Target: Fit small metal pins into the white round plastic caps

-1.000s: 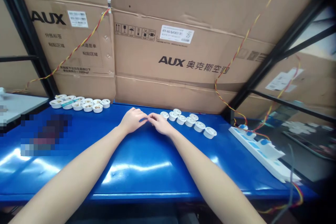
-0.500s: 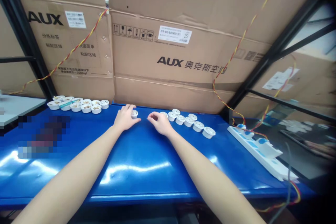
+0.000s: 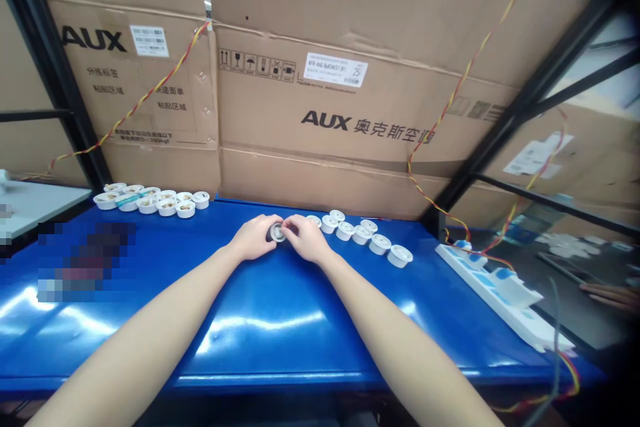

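My left hand (image 3: 256, 237) grips a small round cup (image 3: 277, 233) from its left side, thumb and fingers curved around it. The cup has a pale face turned to me and looks dark at its side. My right hand (image 3: 306, 238) is closed in a pinch at the cup's right edge, its fingertips touching or just over the face. What sits between those fingertips is too small to make out. Beyond my right hand stand several white round cups (image 3: 361, 234) with pale tops, running in a slanting double row over the blue table (image 3: 250, 320).
At the back left, several white cups (image 3: 167, 206) hold small brownish bits, with a teal strip (image 3: 128, 201) across some. A white power strip (image 3: 500, 297) lies at the right edge. Cardboard (image 3: 320, 167) walls the back; twisted red-yellow wires (image 3: 445, 113) hang down.
My left hand has moved right and toward me, with the cup now in its grip. The right hand's pinched fingers, earlier apart from the cup, now meet it.
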Available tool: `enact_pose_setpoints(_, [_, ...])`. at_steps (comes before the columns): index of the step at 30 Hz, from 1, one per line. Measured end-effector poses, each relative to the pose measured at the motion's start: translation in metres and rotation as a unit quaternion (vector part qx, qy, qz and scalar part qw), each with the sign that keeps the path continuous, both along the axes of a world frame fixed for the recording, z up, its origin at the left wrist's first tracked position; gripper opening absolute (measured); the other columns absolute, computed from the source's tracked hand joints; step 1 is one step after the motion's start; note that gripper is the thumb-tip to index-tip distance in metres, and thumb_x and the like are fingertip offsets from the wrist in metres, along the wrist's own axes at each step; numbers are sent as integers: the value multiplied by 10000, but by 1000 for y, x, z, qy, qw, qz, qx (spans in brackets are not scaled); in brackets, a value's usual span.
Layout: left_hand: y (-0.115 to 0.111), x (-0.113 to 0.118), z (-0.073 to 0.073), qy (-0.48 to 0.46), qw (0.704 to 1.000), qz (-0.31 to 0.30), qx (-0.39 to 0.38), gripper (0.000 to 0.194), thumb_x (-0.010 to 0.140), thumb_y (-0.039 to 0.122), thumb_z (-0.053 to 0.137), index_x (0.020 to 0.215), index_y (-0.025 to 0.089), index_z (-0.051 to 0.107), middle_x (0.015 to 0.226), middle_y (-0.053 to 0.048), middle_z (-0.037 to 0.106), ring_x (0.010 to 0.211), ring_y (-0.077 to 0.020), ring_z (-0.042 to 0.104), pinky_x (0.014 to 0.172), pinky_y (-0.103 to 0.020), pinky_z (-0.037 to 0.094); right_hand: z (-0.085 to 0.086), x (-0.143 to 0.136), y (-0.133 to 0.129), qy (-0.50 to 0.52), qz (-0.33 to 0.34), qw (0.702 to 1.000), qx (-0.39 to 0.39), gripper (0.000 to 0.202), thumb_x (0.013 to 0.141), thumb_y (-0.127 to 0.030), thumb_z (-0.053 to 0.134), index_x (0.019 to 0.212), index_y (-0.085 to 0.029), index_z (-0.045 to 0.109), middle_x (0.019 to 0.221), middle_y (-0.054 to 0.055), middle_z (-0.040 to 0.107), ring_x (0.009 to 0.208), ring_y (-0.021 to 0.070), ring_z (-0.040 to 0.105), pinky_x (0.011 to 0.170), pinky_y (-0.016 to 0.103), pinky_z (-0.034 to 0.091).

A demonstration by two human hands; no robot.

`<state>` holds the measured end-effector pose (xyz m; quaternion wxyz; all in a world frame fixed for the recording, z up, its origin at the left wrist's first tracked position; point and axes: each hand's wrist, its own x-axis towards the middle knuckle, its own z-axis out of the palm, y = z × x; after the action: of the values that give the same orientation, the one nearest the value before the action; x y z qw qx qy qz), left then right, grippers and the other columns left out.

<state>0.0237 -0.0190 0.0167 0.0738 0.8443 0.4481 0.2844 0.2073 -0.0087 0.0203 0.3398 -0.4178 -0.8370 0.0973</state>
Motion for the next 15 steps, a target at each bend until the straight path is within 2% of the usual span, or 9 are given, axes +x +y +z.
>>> enact_pose_setpoints(8, [6, -6, -6, -29, 999, -30, -25, 434, 720, 226, 600, 1150, 263, 563, 1090, -39, 667, 1013, -256, 620, 879, -363, 486, 10, 1, -6, -36, -12, 999, 37, 93, 881, -224, 541, 841, -186, 616, 833, 32, 631, 694, 141, 528, 667, 264, 376])
enact_pose_setpoints(15, [5, -4, -5, -29, 996, -79, -31, 460, 760, 254, 602, 1215, 266, 540, 1154, -41, 654, 1038, -253, 616, 908, -364, 474, 10, 3, -5, -71, -1, 997, 43, 100, 881, -225, 545, 829, -183, 619, 841, 36, 629, 697, 139, 527, 656, 258, 365])
